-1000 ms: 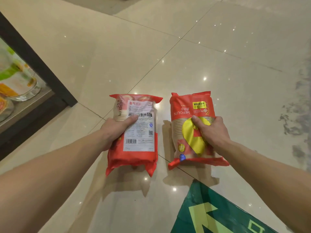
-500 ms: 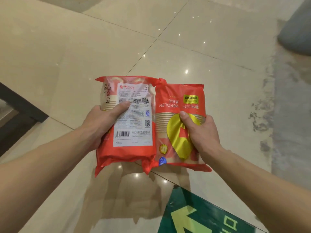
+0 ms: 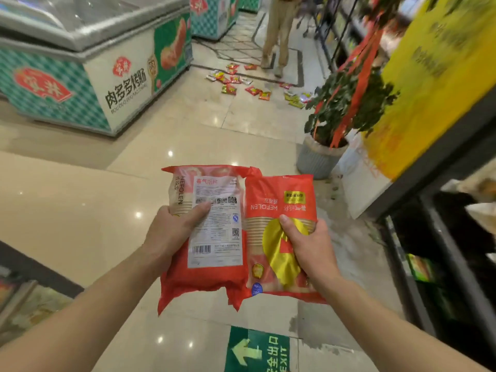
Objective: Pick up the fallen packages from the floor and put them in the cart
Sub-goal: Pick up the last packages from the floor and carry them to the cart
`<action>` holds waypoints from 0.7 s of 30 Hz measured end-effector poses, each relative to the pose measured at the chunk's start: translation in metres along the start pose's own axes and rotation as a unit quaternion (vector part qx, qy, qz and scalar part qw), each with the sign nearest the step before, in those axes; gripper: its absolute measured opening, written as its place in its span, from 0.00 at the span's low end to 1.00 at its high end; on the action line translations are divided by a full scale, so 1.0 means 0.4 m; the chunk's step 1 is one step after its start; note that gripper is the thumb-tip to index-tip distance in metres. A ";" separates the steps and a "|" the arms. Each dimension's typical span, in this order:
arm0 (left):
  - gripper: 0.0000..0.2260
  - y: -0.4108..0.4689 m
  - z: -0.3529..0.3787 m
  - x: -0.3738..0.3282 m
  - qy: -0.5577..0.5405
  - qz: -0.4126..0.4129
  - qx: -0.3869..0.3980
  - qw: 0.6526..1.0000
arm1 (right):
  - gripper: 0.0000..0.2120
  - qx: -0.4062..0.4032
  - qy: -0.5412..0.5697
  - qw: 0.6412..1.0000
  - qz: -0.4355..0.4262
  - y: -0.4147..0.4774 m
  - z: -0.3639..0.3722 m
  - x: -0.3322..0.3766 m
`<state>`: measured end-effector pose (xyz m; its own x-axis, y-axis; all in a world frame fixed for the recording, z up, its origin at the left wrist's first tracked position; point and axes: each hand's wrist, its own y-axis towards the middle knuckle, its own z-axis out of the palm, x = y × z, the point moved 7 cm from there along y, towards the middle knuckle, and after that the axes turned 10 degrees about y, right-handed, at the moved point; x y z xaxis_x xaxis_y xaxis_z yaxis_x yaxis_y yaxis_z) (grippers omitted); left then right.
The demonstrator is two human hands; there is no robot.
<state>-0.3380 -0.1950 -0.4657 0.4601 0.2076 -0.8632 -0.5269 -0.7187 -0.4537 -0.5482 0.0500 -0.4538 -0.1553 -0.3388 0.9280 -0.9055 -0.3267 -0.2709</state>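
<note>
Two red packs off the floor, mid-frame: left hand (image 3: 171, 232) grips one pack (image 3: 212, 237), right hand (image 3: 308, 245) the other (image 3: 279, 210). No cart visible. Many packets (image 3: 241, 81) remain scattered at upper centre.

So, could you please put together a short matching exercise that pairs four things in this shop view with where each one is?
Things:
1. red package with white label side up
2. red package with yellow print side up
3. small scattered packets
4. potted plant with red ribbons

Places:
A. on the floor, far down the aisle
B. in the left hand
C. standing by the yellow panel, right
D. in the right hand

Pairs: 1-B, 2-D, 3-A, 4-C
</note>
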 end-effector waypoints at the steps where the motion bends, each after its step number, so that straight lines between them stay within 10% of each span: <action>1: 0.40 -0.053 -0.008 -0.075 0.007 0.011 0.011 1.000 | 0.38 -0.018 0.009 1.000 -0.004 -0.053 -0.047 0.066; 5: 0.43 -0.250 -0.011 -0.347 0.033 0.076 0.074 0.994 | 0.38 -0.102 0.054 0.993 -0.014 -0.266 -0.222 0.264; 11: 0.13 -0.538 0.090 -0.616 0.091 0.191 0.163 0.964 | 0.37 -0.231 0.103 0.967 -0.043 -0.553 -0.480 0.407; 21: 0.25 -1.075 0.373 -0.602 0.105 0.267 0.356 0.890 | 0.43 -0.411 0.159 0.895 -0.066 -1.158 -0.899 0.285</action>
<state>-0.3289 0.1629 -0.0957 0.0933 -0.2195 -0.9711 -0.9948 -0.0606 -0.0819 -0.2886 0.4798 -0.1304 -0.0117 -0.0333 0.9994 -0.8889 0.4581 0.0048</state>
